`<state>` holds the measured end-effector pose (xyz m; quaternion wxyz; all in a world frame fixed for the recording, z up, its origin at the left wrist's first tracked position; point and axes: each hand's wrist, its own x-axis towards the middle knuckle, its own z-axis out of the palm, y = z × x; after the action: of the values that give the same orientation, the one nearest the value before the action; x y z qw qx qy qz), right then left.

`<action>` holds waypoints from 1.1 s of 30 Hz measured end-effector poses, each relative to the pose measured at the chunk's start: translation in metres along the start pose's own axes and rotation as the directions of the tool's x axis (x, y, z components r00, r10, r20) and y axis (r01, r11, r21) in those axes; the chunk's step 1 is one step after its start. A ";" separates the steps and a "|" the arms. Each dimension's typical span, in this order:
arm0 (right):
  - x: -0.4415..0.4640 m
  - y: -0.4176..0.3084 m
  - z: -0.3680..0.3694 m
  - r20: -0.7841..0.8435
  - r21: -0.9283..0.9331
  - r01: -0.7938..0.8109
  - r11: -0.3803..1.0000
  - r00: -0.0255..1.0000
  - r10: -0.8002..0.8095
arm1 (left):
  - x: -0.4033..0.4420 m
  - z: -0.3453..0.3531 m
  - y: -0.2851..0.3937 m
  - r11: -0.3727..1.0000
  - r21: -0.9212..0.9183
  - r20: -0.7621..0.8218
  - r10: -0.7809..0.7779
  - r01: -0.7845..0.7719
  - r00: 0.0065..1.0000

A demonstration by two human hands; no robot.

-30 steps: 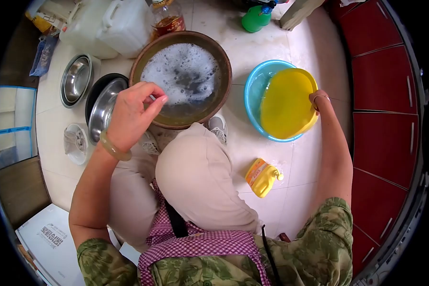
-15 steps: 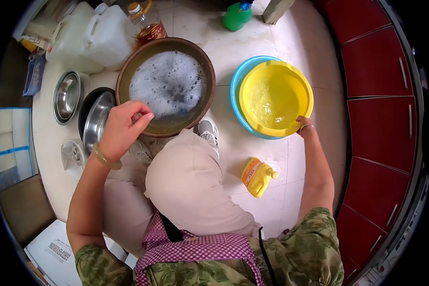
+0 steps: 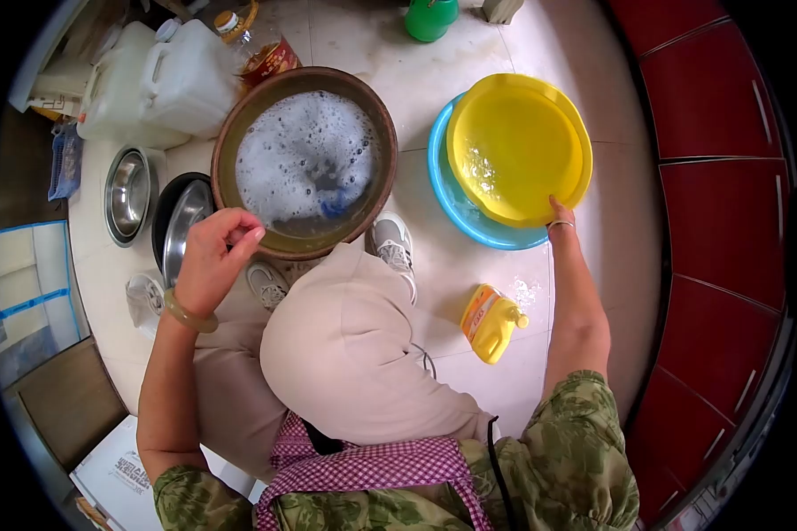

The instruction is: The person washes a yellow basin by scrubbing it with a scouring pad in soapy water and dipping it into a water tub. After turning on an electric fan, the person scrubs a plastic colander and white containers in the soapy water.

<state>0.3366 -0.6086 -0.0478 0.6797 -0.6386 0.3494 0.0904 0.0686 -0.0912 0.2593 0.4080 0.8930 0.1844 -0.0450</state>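
Observation:
My right hand (image 3: 561, 216) grips the near rim of a yellow plastic basin (image 3: 522, 146). The yellow basin is raised at a tilt above a light-blue basin (image 3: 496, 232), which shows below and to its left. Over the near-left rim of a wide brown basin (image 3: 383, 190) is my left hand (image 3: 221, 250), its fingers curled in and thumb near the fingertips, with nothing visible in them. Sudsy water (image 3: 305, 155) fills the brown basin, and a small dark-blue patch shows in the foam.
A yellow detergent bottle (image 3: 492, 323) lies on wet tiles. Metal bowls (image 3: 129, 195) and a pot lid (image 3: 184, 221) are at left. White jerrycans (image 3: 190, 80) and an oil bottle (image 3: 261, 53) stand behind. Red cabinets (image 3: 713, 97) line the right; a green container (image 3: 430, 19) is at the back.
My right hand has lifted and tilted the yellow basin, showing more of the light-blue one beneath. A blue patch now appears in the suds. My left hand stays by the brown rim.

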 end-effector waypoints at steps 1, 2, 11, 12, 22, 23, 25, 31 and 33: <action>0.003 0.004 0.004 -0.033 -0.070 0.038 0.997 0.999 -0.041 | 0.003 -0.001 0.000 1.000 -0.007 -0.004 -0.003 0.003 1.000; 0.005 0.009 0.006 -0.063 -0.143 0.068 0.987 0.995 -0.078 | 0.004 -0.003 -0.001 1.000 -0.001 0.000 -0.004 0.004 1.000; -0.041 -0.052 -0.004 -0.100 -0.921 -0.042 0.388 0.986 -0.130 | 0.007 0.001 -0.001 1.000 0.016 0.011 0.008 -0.009 1.000; -0.023 -0.030 -0.007 -0.117 -0.807 -0.049 0.588 0.990 -0.078 | 0.007 0.003 -0.002 1.000 0.025 0.014 0.012 -0.012 1.000; -0.015 0.045 0.078 0.206 -0.976 0.211 0.044 0.974 -0.095 | 0.012 0.004 0.007 0.998 0.057 0.064 -0.010 0.006 0.998; -0.027 0.036 0.083 0.318 -0.948 0.301 -0.103 0.916 -0.245 | 0.011 0.003 0.005 0.997 0.069 0.066 -0.024 0.019 0.998; -0.044 0.033 0.090 0.554 -0.826 0.388 -0.408 0.692 -0.463 | 0.013 -0.002 -0.001 0.994 0.103 0.065 -0.050 0.043 0.997; 0.007 0.117 0.100 0.445 -0.878 0.352 -0.325 0.850 -0.283 | 0.009 -0.007 -0.020 0.974 0.092 0.057 -0.211 0.205 0.976; 0.013 0.124 0.134 0.474 -0.867 0.427 -0.256 0.865 -0.164 | 0.009 -0.007 -0.028 0.967 0.133 0.067 -0.227 0.217 0.971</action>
<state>0.3241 -0.4672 -0.1636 -0.0184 -0.9755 -0.0727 0.2070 0.0661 -0.0663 0.2424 0.3508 0.8879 0.2634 -0.1384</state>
